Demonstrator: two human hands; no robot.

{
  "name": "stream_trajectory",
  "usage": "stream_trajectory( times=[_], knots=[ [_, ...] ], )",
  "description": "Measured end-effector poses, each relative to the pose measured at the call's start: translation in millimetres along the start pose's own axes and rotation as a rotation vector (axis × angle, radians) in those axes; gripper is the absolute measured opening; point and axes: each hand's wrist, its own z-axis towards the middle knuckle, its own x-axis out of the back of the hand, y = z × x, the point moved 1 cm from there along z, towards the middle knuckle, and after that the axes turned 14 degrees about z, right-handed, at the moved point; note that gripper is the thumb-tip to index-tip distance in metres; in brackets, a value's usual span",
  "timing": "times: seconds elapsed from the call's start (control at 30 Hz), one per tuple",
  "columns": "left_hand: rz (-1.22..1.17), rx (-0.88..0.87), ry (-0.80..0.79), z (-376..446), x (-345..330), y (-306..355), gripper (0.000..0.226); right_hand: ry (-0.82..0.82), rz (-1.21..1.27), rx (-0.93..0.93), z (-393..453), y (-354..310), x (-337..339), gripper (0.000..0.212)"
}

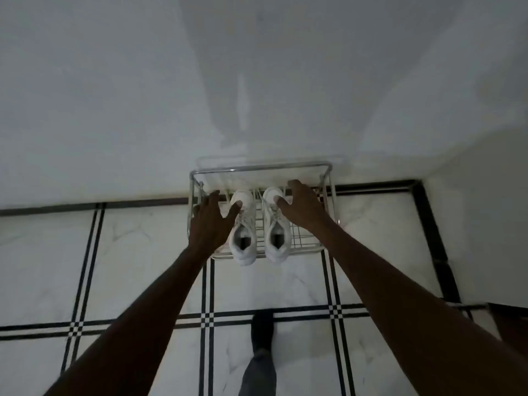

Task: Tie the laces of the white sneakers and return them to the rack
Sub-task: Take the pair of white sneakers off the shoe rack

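Two white sneakers stand side by side on a metal wire rack [260, 169] against the wall, toes toward the wall. My left hand [210, 221] hovers over the outer side of the left sneaker [243, 244], fingers spread, thumb over its toe. My right hand [300, 207] is spread above the right sneaker [275, 241], thumb near its toe and laces. Neither hand grips anything. The laces look loose across the tongues; whether they are tied is unclear.
The rack stands on a white marble floor [128, 252] with black inlay lines, against a white wall [200, 81]. A wall corner lies to the right. My foot in a dark shoe [261, 330] is on the floor below the rack.
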Motion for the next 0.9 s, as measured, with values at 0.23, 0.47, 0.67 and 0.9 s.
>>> stream_trajectory(
  times=[0.23,0.47,0.67,0.9],
  knots=[
    [-0.156,0.21,-0.214,62,-146,-68,0.061,-0.13,0.002,-0.32,60,124,-72,0.054],
    [-0.26,0.217,-0.249,87,-193,-93,0.041,-0.094,0.056,-0.392,92,193,-106,0.051],
    [-0.276,0.111,-0.101,46,-208,-99,0.044,-0.064,0.177,-0.259,58,194,-114,0.036],
    [-0.35,0.06,0.063,-79,-226,-105,0.059,-0.032,0.29,-0.057,-59,211,-117,0.049]
  ],
)
